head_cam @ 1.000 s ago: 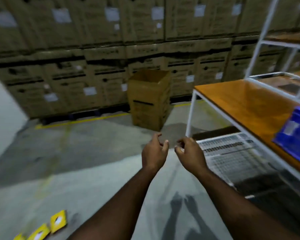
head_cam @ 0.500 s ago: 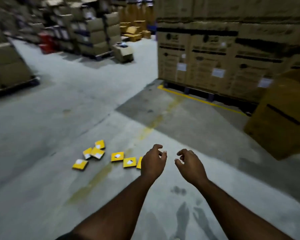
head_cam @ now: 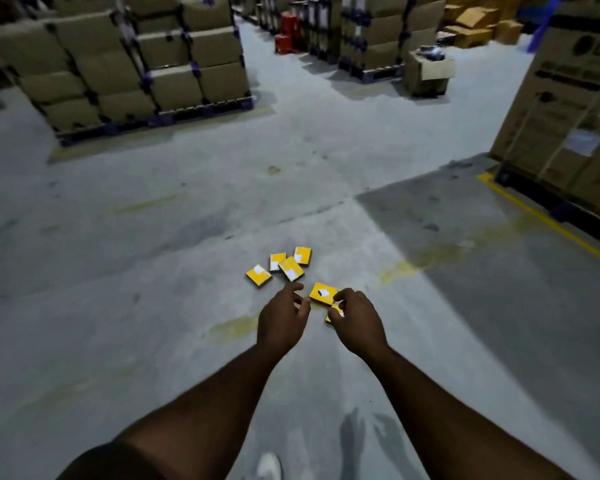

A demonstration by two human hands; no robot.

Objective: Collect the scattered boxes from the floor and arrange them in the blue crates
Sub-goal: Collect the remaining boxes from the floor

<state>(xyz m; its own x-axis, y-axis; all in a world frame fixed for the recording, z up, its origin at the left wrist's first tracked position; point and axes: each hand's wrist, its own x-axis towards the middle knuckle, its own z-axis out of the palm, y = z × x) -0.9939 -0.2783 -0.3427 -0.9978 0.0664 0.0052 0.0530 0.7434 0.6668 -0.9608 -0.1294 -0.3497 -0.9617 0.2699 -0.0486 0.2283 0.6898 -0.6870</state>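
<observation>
Several small yellow boxes with white labels lie scattered on the grey concrete floor. A cluster of them [head_cam: 290,266] sits just beyond my hands, with one box [head_cam: 258,274] at its left. Another yellow box [head_cam: 322,293] lies between my two hands, and one more [head_cam: 334,312] is partly hidden behind my right fingers. My left hand [head_cam: 282,322] and my right hand [head_cam: 356,323] are stretched forward side by side, fingers loosely curled and apart, holding nothing. No blue crate is in view.
Pallets of stacked cardboard cartons [head_cam: 136,60] stand at the back left. A tall pallet of large cartons [head_cam: 568,109] stands at the right behind a yellow floor line [head_cam: 548,223]. A single carton [head_cam: 426,74] and red items [head_cam: 286,27] stand farther back. My shoe [head_cam: 269,465] shows at the bottom.
My view has swung left, away from the orange table, blue crate and open carton. The yellow boxes have come from the lower left to just in front of my hands, which kept their pose.
</observation>
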